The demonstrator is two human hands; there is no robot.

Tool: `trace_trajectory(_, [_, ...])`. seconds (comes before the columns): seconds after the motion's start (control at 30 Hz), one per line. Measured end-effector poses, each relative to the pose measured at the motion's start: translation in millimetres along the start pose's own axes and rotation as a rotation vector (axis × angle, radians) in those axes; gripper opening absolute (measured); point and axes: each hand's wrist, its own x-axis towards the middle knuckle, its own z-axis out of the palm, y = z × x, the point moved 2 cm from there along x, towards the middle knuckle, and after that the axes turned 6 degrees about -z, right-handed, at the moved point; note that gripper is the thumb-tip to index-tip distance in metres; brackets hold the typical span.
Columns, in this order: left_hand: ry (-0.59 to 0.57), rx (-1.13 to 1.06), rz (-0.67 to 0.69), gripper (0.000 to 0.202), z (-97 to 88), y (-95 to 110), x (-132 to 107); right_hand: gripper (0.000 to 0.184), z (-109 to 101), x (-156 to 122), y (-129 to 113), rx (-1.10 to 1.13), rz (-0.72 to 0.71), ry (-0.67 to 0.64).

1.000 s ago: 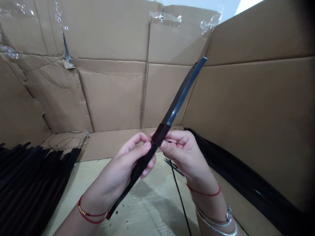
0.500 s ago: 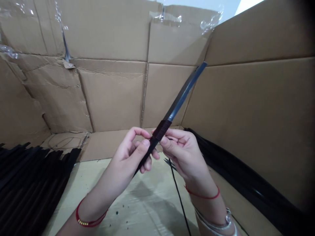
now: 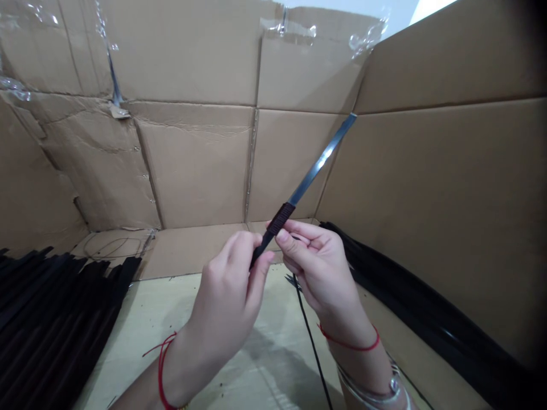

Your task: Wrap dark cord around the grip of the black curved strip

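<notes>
Your L hand [image 3: 225, 286]: fingers curled in, thumb on top, pinching the lower black end of the flat strip [image 3: 318, 167] (the tip is hidden inside your grip). Your R hand [image 3: 321, 272]: thumb and index pinch at or just below the dark ribbed wrap [image 3: 280, 219], other fingers loosely bent under it. Hands close together, not touching as far as visible; can't tell exact finger contact behind the strip.

Strip position: held in the air btwn both hands, tilted up to the R, well above the table, shiny blue-grey upper length ending near the seam of the back and R walls. Wrap sits right above your R thumb.

L wrist: red cord bracelet [image 3: 162, 364], loose end sticking out. R wrist: red cord [image 3: 349, 344] plus silver bangles [image 3: 371, 394].

Below the hands: thin black cord [image 3: 310, 336] runs down the pale cardboard base [image 3: 149, 319], small forked black piece [image 3: 293, 280] at its top. L side: stack of black strips [image 3: 55, 324], fanned. R side: long black strips [image 3: 427, 304] along the wall. Behind: thin wire coil [image 3: 113, 246] on a cardboard ledge; creased cardboard walls [image 3: 196, 165], patched w/ clear tape [image 3: 286, 25].
</notes>
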Motion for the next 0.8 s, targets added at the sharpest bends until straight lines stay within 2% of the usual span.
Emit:
trace_trajectory(0.1, [0.050, -0.073, -0.089, 0.007, 0.7, -2, -2, 0.024, 3, -3, 1, 0.011, -0.034, -0.015])
trace_trajectory(0.27, [-0.032, -0.593, -0.348, 0.016, 1.9, -1, 1, 0.006, 9, -7, 1, 0.061, -0.073, -0.127])
trace_trajectory(0.4, [-0.118, -0.900, -0.399, 0.018, -1.0, 5, 4, 0.007, 11, -9, -2, 0.140, -0.081, -0.198])
trace_trajectory(0.5, [-0.191, -1.111, -0.429, 0.019, -2.2, 6, 5, 0.012, 7, -9, -1, 0.106, -0.060, -0.199])
trace_trajectory(0.6, [-0.356, -1.363, -0.524, 0.019, 1.4, 4, 5, 0.022, 2, -7, 0, 0.076, -0.044, -0.249])
trace_trajectory(0.7, [-0.654, -1.611, -0.623, 0.018, 8.8, -1, 7, 0.033, -1, -6, -4, 0.055, -0.026, -0.291])
trace_trajectory(0.77, [-0.743, -1.583, -0.660, 0.022, 11.6, -5, 8, 0.033, -1, -5, -8, 0.003, -0.039, -0.222])
trace_trajectory(0.8, [-0.723, -1.489, -0.666, 0.024, 11.7, -8, 8, 0.031, -1, -6, -11, -0.023, -0.047, -0.174])
